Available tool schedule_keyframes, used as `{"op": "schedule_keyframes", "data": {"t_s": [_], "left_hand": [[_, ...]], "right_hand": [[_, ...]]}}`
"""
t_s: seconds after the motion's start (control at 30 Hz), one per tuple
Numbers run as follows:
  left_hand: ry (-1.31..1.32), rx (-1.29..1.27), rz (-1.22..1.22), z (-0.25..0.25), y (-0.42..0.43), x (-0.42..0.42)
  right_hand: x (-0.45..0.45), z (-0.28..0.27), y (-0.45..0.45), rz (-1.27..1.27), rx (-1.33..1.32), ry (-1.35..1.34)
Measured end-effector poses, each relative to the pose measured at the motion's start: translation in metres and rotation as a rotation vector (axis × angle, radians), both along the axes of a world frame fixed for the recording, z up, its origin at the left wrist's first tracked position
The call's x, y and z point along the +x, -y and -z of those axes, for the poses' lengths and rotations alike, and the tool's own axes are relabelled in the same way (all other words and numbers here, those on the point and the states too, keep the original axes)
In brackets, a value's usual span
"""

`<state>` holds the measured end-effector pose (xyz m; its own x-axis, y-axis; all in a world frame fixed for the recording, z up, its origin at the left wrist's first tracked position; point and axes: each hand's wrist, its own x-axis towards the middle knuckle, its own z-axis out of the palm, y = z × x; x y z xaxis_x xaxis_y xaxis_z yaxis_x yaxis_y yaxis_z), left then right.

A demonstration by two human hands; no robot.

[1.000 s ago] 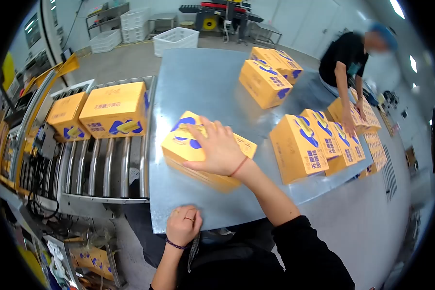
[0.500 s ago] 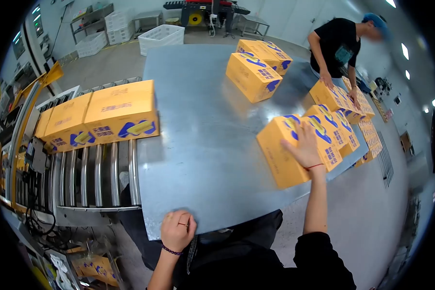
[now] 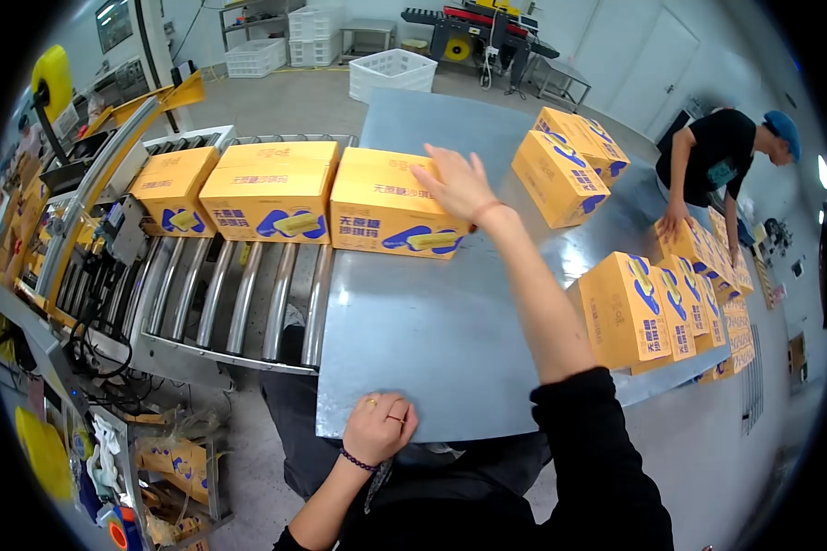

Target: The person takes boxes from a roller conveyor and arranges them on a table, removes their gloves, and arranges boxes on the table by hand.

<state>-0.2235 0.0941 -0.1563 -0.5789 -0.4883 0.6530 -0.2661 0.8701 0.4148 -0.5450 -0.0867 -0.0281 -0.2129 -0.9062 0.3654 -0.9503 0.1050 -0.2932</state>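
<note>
My right hand [image 3: 459,186] reaches across the table with its fingers stretched out, over the top right edge of a yellow carton [image 3: 390,204]. It looks to be touching that carton, though the contact under the palm is hidden. The carton sits on the table's left part, at the end of the roller conveyor [image 3: 245,298]. Behind it on the rollers follow another carton [image 3: 266,188] and a third one [image 3: 175,188], in line. My left hand [image 3: 379,429], curled into a loose fist, rests at the front edge of the metal table [image 3: 413,358].
Two cartons [image 3: 560,179] stand on the far side of the table. Several more cartons [image 3: 629,312] form a row at its right edge. A co-worker [image 3: 712,161] in a blue cap handles cartons there. A white crate [image 3: 390,75] stands behind the table.
My right hand has left the right-hand row of cartons and moved left to the carton from the conveyor. That carton has slid onto the table. The view has turned left.
</note>
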Motion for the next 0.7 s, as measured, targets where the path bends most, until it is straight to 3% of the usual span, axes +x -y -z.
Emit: {"op": "schedule_keyframes", "data": {"t_s": [0.07,0.13,0.17,0.23,0.27,0.33,0.47,0.5,0.6,0.67,0.7], "left_hand": [[-0.013,0.007,-0.007,0.000,-0.001,0.001],[-0.012,0.024,-0.004,0.000,0.000,0.001],[-0.018,0.027,-0.006,0.001,0.001,0.002],[-0.036,0.042,0.020,0.002,0.000,0.000],[-0.044,0.049,0.026,0.002,0.000,-0.001],[0.006,0.075,0.059,0.001,-0.001,0.002],[0.002,0.014,0.136,0.001,-0.003,-0.004],[-0.005,0.005,0.086,0.001,-0.003,-0.006],[-0.014,-0.005,0.044,0.002,-0.006,-0.002],[-0.051,-0.027,0.047,0.004,-0.007,0.000],[-0.061,-0.025,0.053,0.002,-0.007,0.001]], "right_hand": [[0.023,-0.003,0.021,0.027,0.046,0.097],[0.051,-0.038,0.011,0.124,0.310,-0.185],[0.064,-0.043,-0.001,0.122,0.313,-0.191],[0.087,-0.040,-0.030,-0.321,0.163,-0.196],[0.086,-0.037,-0.027,-0.315,0.171,-0.202],[0.079,-0.024,-0.025,-0.253,-0.130,-0.279],[0.021,-0.014,0.034,0.142,0.421,0.036],[0.020,-0.009,0.038,0.171,0.385,0.083],[0.052,-0.002,-0.002,0.207,0.107,-0.234],[0.083,-0.008,-0.059,0.005,-0.042,-0.317],[0.094,-0.009,-0.076,-0.155,0.009,-0.305]]}}
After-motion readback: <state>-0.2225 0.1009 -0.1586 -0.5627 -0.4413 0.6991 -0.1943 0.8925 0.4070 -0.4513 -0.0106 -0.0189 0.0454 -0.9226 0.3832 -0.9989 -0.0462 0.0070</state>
